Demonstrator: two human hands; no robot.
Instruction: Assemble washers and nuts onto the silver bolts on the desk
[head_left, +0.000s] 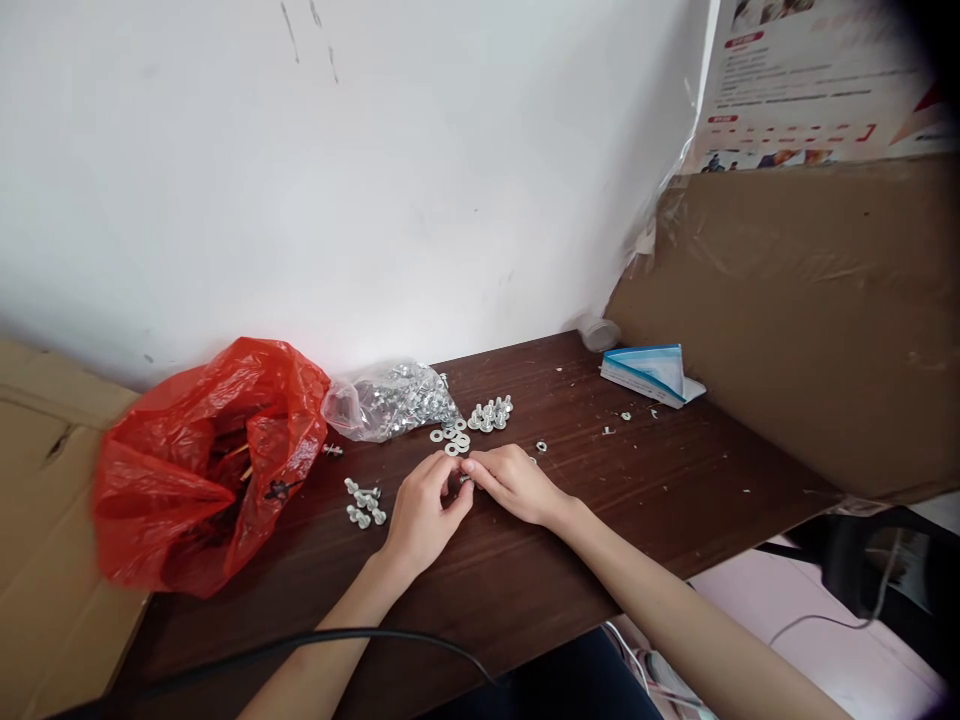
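In the head view my left hand (424, 510) and my right hand (521, 485) meet over the table, fingertips pinched together. Between them sits a small metal fastener (465, 478), mostly hidden by my fingers. Just beyond lie several flat washers (452, 436) in a loose cluster. Behind my right hand, a group of bolts (491, 414) stands on their heads. More bolts (365, 503) lie in a small pile left of my left hand.
A clear bag of metal hardware (405, 400) lies near the wall beside an open red plastic bag (172, 470). A blue-and-white folded carton (649, 375) is at the right. Cardboard (810, 310) borders the dark table (540, 580). A black cable (397, 634) crosses in front.
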